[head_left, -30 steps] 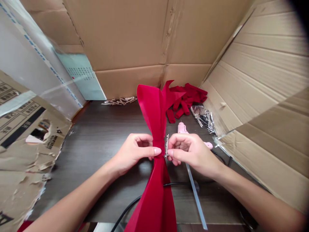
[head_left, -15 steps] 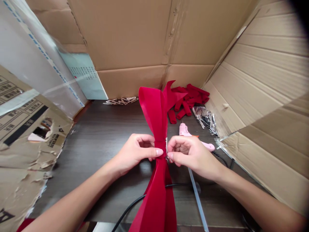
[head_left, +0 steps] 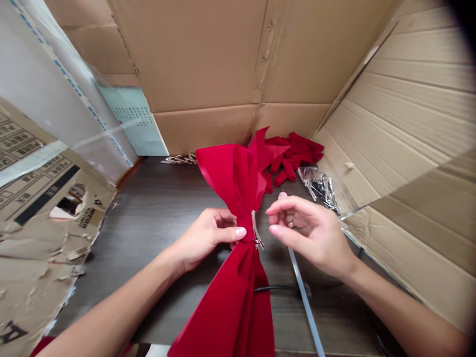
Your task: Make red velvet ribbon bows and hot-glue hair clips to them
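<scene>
A large red fabric bow [head_left: 238,183] stands on end over the table, its pleats gathered at a narrow middle band. My left hand [head_left: 215,233] pinches that band from the left, thumb in front and fingers behind. On the band's right side sits a silver metal hair clip [head_left: 256,230], slightly bent away from the fabric at its lower end. Just to the right, my right hand [head_left: 308,230] is apart from the clip, thumb and fingers separated with nothing between them. Behind it, a pink glue gun [head_left: 282,195] is mostly hidden, with a clear glue stick [head_left: 307,302] reaching toward the front edge.
Small red fabric strips [head_left: 293,153] are piled at the back, near silver clips [head_left: 320,186] on the right. More clips [head_left: 181,159] lie back left. Cardboard walls [head_left: 208,59] enclose the dark table [head_left: 145,208]. A black cable [head_left: 277,287] passes behind the bow.
My right hand has let go of the clip and drawn back to the right. The bow has turned, its loops now showing wider toward me. My left hand keeps its hold.
</scene>
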### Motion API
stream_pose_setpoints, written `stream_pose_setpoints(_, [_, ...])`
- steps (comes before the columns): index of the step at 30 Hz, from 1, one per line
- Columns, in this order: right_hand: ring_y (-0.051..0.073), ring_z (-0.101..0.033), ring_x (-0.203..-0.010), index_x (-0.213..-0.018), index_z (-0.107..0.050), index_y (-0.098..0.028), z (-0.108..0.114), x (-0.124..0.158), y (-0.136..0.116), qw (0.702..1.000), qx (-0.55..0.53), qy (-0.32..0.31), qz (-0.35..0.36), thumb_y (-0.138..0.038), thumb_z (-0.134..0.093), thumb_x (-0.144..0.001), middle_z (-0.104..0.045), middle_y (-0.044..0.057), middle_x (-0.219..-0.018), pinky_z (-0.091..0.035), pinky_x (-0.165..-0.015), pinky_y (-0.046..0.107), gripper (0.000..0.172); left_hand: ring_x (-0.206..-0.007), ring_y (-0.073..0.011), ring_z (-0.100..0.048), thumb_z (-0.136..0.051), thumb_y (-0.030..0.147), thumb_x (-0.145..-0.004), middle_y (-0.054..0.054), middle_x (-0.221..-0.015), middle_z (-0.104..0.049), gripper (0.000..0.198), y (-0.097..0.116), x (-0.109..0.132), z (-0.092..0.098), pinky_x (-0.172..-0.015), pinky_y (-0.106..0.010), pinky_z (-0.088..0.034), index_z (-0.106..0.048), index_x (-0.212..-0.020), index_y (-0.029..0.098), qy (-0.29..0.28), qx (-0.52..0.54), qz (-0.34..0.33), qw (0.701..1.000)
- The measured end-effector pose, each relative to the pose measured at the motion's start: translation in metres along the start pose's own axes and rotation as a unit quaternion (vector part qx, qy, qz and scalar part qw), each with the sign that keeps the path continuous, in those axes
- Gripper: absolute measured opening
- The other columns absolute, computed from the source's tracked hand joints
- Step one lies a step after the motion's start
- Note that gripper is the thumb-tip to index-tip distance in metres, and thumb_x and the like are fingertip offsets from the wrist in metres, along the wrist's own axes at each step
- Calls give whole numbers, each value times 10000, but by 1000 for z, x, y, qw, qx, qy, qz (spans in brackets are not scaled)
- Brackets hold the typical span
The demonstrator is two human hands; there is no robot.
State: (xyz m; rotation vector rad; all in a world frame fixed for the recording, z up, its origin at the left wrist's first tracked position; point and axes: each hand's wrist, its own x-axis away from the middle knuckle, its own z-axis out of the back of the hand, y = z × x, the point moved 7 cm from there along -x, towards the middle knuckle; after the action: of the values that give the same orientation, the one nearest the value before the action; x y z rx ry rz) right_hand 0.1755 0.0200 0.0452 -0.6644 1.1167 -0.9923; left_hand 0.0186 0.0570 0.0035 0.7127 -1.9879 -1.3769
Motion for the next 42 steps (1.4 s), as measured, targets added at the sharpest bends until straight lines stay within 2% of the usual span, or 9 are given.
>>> stream_pose_setpoints(3, [175, -573, -754, -1099, -631, -222, -7, 4, -17, 986, 97, -43, 126, -246, -736, -805, -632, 80, -997, -485, -617, 300, 314, -695, -167, -611, -862, 338, -627, -48, -744, -684, 325, -3, 0, 3, -693, -279, -463, -735, -846, 133, 3, 16, 19, 1000])
stream_pose_setpoints(5, [196, -583, -822, -1208, -608, -231, -13, 7, -22, 973, 138, -73, 171, -253, -750, -796, -621, 98, -1075, -513, -685, 321, 436, -610, -153, -581, -867, 348, -614, -35, -668, -651, 330, -5, 1, 6, -604, -266, -440, -719, -808, 127, 8, 1, 38, 999])
stream_pose_setpoints(8, [205, -600, -875, -1363, -535, -246, -18, 9, -21, 965, 152, -105, 184, -283, -751, -807, -602, 108, -1156, -533, -829, 357, 597, -541, -137, -538, -863, 361, -615, -15, -593, -598, 328, -8, 1, 10, -533, -254, -396, -700, -772, 123, 8, -22, 58, 998])
stream_pose_setpoints(11, [201, -608, -888, -1441, -477, -257, -20, 9, -15, 966, 153, -119, 170, -297, -748, -819, -588, 113, -1195, -527, -895, 368, 680, -538, -134, -531, -858, 370, -625, -9, -579, -578, 339, -9, 1, 9, -526, -253, -391, -699, -791, 121, -1, -29, 63, 998])
stream_pose_setpoints(14, [203, -608, -908, -1449, -476, -254, -20, 8, -12, 965, 155, -127, 167, -320, -755, -825, -590, 114, -1181, -533, -885, 359, 687, -509, -110, -493, -852, 378, -633, -4, -593, -575, 354, -9, 0, 8, -502, -241, -366, -694, -810, 115, -8, -33, 64, 997])
stream_pose_setpoints(20, [197, -604, -915, -1418, -508, -197, -20, 9, -17, 955, 168, -114, 216, -421, -730, -833, -598, 121, -1109, -557, -802, 324, 665, -488, -89, -449, -851, 380, -638, 18, -573, -536, 358, -12, -1, 7, -496, -231, -344, -671, -785, 108, -21, -37, 67, 997])
stream_pose_setpoints(26, [210, -616, -955, -1449, -484, -193, -21, 10, -16, 947, 191, -112, 234, -444, -690, -856, -609, 122, -1098, -538, -877, 366, 676, -520, -116, -491, -835, 380, -669, 29, -511, -488, 326, -13, 0, 5, -540, -245, -376, -670, -755, 113, -36, -28, 65, 997])
stream_pose_setpoints(32, [213, -614, -971, -1451, -479, -189, -21, 11, -16, 944, 193, -119, 240, -423, -700, -847, -610, 125, -1091, -537, -869, 372, 684, -549, -111, -494, -836, 358, -669, 7, -565, -542, 308, -12, -1, 2, -567, -247, -381, -656, -693, 109, -50, -21, 48, 997])
stream_pose_setpoints(42, [127, -555, -729, -1364, -560, -200, -24, 9, -15, 962, 135, -114, 207, -450, -689, -844, -602, 72, -985, -520, -588, 227, 591, -553, -93, -459, -842, 302, -648, 3, -611, -571, 273, -15, -2, 1, -568, -237, -357, -673, -721, 101, -54, 3, 34, 998])
